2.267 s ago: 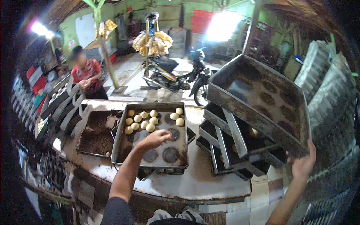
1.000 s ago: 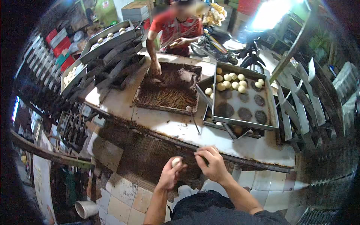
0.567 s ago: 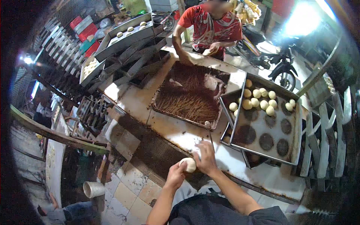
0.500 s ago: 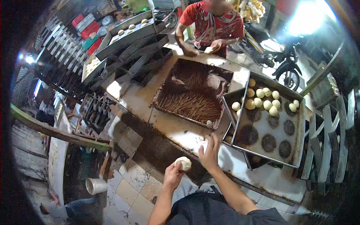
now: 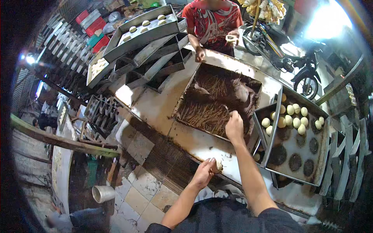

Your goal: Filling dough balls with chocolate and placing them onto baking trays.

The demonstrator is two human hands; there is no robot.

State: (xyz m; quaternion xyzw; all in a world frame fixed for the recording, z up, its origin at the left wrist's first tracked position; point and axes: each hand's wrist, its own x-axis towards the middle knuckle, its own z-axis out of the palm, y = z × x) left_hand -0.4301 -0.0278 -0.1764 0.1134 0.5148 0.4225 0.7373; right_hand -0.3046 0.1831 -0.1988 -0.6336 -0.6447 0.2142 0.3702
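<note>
My left hand (image 5: pixel 205 173) is closed around a pale piece of dough (image 5: pixel 218 167) just past the near edge of the table. Over the near right part of a square tray (image 5: pixel 202 130), my right hand (image 5: pixel 235 127) has its fingers drawn together; what they grip, if anything, cannot be made out. Dark brown, stringy filling (image 5: pixel 206 118) covers much of that tray's bottom. To the right, round dough balls (image 5: pixel 297 123) are gathered in the far half of a metal baking pan (image 5: pixel 285 171), which has dark round marks on its bottom.
Across the table, a person in a red shirt (image 5: pixel 211 27) holds a pale piece of dough (image 5: pixel 232 38). Stacked metal pans (image 5: pixel 155 62) stand far left, the top one with dough balls. More pans (image 5: pixel 344 155) are stacked at right. A motorcycle (image 5: pixel 307 73) and a white bucket (image 5: pixel 103 193) stand beyond the table.
My right hand has moved away from my body, over the filling tray, and its fingers have closed. My left hand has shifted right with the dough. The other person's hands have moved apart.
</note>
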